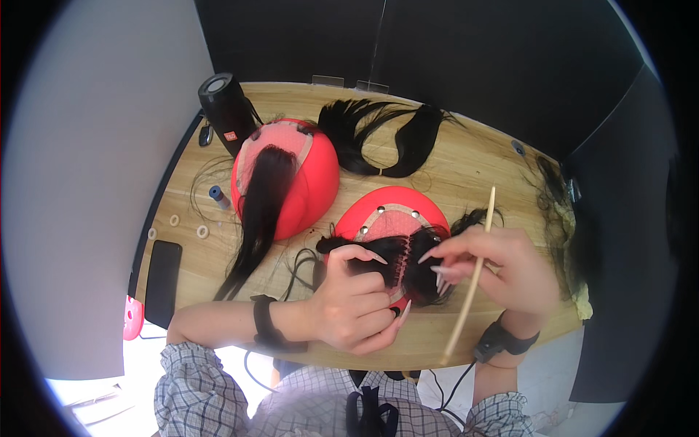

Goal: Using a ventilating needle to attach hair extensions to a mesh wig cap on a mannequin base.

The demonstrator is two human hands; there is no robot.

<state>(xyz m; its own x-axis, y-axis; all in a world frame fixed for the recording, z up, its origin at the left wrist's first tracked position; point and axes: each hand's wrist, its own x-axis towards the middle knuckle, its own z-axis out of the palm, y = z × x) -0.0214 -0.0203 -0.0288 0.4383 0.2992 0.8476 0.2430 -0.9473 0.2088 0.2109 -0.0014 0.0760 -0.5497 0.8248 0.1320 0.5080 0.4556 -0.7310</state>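
Observation:
In front of me, a red mannequin head (393,198) carries a piece of pinkish net with a pale, pinned edge. Black hair (422,273) lies over it, parted by a laced pink line. My left hand (355,306) is curled at the left of this parting, its fingers closed on the hair; what lies inside the curl is hidden. Over the right side of the hair is my right hand (502,266), with a thin wooden stick (472,288) held slantwise across its fingers. Its thumb and fingertips point toward the parting, close to the hair.
A second red head (320,182) with a net and a long black lock stands at the left. Behind lie a tied black hair bundle (415,146) and a black cylindrical speaker (227,109). At the left are a phone (163,280), a blue spool (218,197) and small rings (202,231).

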